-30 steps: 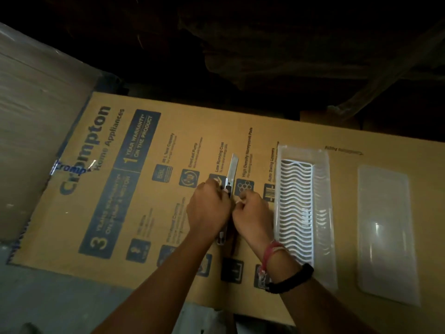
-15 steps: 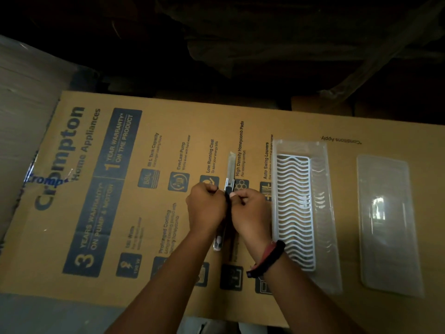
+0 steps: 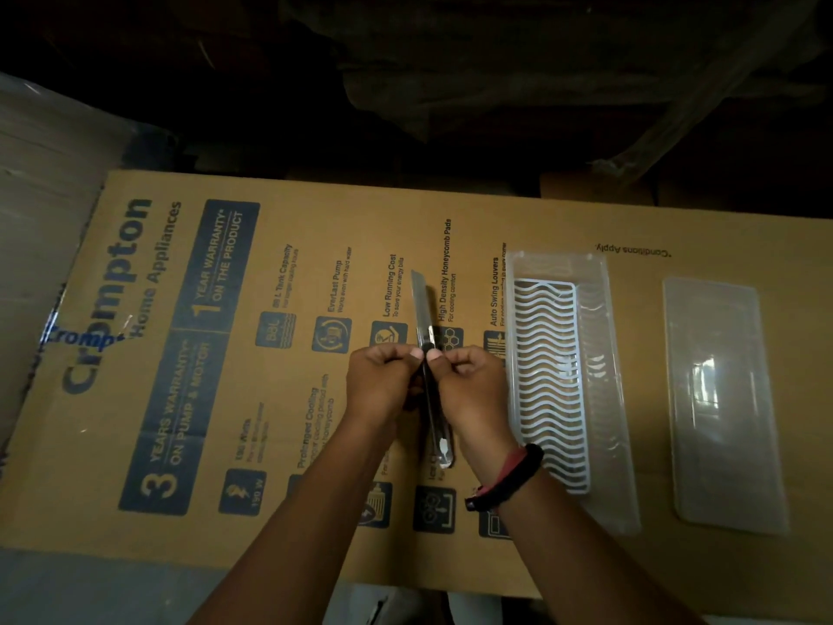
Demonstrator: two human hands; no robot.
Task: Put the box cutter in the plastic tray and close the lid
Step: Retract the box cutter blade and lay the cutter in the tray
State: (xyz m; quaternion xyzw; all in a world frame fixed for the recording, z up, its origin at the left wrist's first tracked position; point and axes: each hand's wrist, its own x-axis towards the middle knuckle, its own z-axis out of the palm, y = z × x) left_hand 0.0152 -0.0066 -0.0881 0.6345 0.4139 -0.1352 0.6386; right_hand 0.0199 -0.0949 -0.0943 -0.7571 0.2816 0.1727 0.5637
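A slim box cutter [image 3: 423, 309] with its silver blade pushed out lies lengthwise at the middle of a printed cardboard sheet [image 3: 225, 399]. My left hand [image 3: 381, 385] and my right hand [image 3: 473, 390] pinch its dark body from either side, thumbs meeting near the slider. Its rear end shows between my wrists. To the right lies the clear plastic tray [image 3: 599, 390] with a white wavy grid insert [image 3: 547, 390] inside. The separate clear lid [image 3: 721, 399] lies flat further right, apart from the tray.
The cardboard sheet spans most of the view. Plastic-wrapped material [image 3: 40, 218] is at the far left. Dark cloth and clutter [image 3: 496, 83] fill the space behind the sheet's far edge. Red and black bands [image 3: 505, 475] circle my right wrist.
Both hands stayed pinched on the cutter. The blade sticks out a little further than before. The view shifted slightly; tray and lid have not moved.
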